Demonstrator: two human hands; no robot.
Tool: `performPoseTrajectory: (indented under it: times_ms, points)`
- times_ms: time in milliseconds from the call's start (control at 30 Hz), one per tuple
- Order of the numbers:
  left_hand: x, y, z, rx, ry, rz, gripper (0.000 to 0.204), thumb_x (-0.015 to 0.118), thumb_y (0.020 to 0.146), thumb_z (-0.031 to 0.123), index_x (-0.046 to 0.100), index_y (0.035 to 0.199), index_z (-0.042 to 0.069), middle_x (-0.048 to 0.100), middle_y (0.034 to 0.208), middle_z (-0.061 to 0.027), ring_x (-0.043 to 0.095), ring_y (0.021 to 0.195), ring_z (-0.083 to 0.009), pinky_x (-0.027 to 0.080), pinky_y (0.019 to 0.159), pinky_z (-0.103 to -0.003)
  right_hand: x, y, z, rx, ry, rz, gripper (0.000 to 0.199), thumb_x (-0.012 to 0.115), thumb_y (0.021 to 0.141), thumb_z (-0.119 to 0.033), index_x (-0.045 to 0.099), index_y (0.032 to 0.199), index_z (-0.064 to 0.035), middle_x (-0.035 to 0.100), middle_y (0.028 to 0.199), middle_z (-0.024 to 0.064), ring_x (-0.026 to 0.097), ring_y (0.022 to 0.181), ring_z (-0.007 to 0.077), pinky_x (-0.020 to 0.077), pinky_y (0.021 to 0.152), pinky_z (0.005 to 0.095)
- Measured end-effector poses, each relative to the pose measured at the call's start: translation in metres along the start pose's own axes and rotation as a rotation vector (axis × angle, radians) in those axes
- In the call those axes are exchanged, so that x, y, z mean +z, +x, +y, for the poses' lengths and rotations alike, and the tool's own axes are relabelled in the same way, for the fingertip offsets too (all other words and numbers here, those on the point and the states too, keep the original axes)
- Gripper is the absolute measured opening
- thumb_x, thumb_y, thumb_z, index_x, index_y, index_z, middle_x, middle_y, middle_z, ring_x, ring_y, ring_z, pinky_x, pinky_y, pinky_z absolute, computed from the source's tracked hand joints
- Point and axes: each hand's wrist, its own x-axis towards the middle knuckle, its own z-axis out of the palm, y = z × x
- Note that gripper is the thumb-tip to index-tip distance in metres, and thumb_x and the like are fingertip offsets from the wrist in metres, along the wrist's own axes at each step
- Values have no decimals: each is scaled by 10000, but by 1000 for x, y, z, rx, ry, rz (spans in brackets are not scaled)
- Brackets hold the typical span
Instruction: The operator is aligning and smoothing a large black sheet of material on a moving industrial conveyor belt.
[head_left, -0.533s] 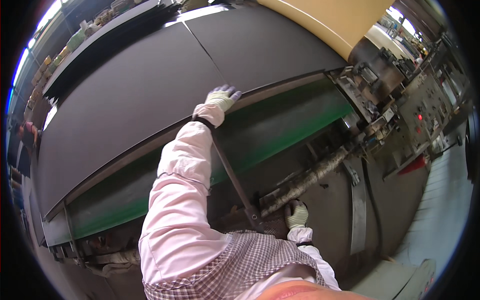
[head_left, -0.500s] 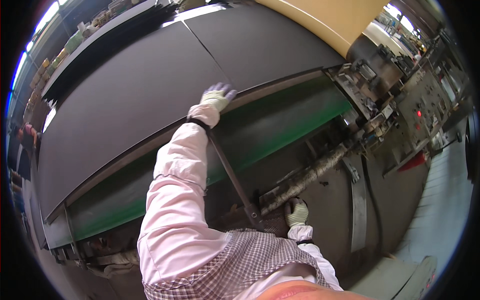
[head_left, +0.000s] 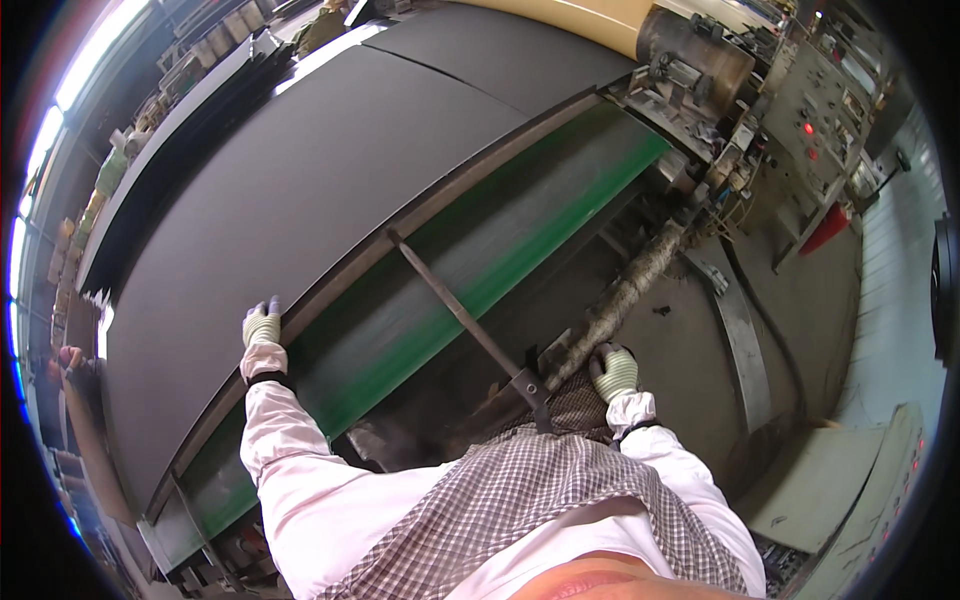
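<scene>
The two hands are well apart. The left hand (head_left: 262, 325), in a striped glove with greyish fingertips, lies at the near edge of a wide dark sheet (head_left: 280, 190), its fingers a little spread and pointing away over the sheet; it is clamped on nothing. The right hand (head_left: 614, 373), in a matching glove, is down by the person's waist, fingers curled, beside a wrapped pipe (head_left: 630, 285) and a fold of the checked apron (head_left: 520, 475); whether it grips anything, I cannot tell.

The dark sheet stretches away from the person, with a thin dark line parting it from a second sheet (head_left: 510, 55) at the far right. Below their near edge runs a green belt (head_left: 500, 290), crossed by a slanting metal bar (head_left: 460, 315) that reaches down toward the apron.

Beyond the second sheet is a big yellow curved panel (head_left: 570, 12). To the right, a control box (head_left: 805, 115) shows red lights, with a curved metal strip (head_left: 738, 345) on the floor (head_left: 690, 340) nearer the person. Along the upper left lies a stack of dark sheets (head_left: 170, 150), and another person (head_left: 70, 357) shows at the left rim.
</scene>
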Motion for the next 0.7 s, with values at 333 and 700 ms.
performPoseTrajectory:
  times_ms: [333, 700]
  points:
    - [8, -15, 137, 320, -3, 34, 607, 332, 932, 574, 570, 1282, 139, 539, 1309, -141, 488, 1190, -369, 380, 1037, -442, -7, -1, -5, 40, -10, -62, 205, 616, 780, -244, 635, 899, -79, 625, 902, 183, 591, 858, 382, 470, 772, 483]
    - [4, -14, 293, 507, -19, -56, 664, 354, 905, 632, 589, 1262, 124, 541, 1306, -141, 469, 1223, -353, 370, 1048, -440, -6, 0, 1, 7, -30, -88, 223, 614, 795, -271, 621, 906, -77, 622, 860, 145, 603, 823, 336, 470, 760, 459]
